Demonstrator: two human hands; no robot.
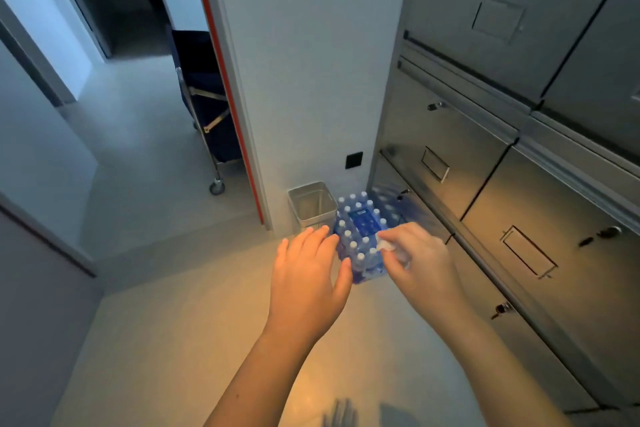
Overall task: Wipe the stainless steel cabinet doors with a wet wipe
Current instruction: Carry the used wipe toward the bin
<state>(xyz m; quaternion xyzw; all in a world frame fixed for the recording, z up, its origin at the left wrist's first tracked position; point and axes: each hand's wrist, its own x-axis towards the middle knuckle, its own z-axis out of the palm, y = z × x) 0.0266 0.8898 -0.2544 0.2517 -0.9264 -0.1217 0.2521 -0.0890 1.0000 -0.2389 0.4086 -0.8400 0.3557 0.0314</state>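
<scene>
Your left hand (308, 274) is out in front of you, palm down, fingers straight and slightly spread, holding nothing at all. Just to its right is your right hand (419, 263), and there's the wet wipe (389, 248): a small white crumple pinched between thumb and fingertips, poking out on the side that faces your left hand. The two hands are near each other but apart, with a narrow gap between them.

The stainless steel cabinet doors (450, 149) run along to the right of your right hand, panel above panel, each with a rectangular label frame (528, 251). The wipe is off the steel, no contact with any door. A key (502, 308) sticks out of a lock just right of your right forearm, and another lock (609, 231) sits farther right, on the door with that label frame.

On the floor beyond your fingertips is a shrink-wrapped pack of water bottles (360, 229), blue film and white caps, showing through the gap between your hands. Beyond your left hand's fingertips stands a square metal bin (313, 206), just beside the pack; whether they touch, you cannot tell from here. A black wall plate (354, 160) sits on the white wall past the bottles. Well beyond your left hand and off to its left, a wheeled cart (207, 107) with a dark bag stands behind a red-edged door frame (242, 149). Warm light falls on the floor under your forearms.
</scene>
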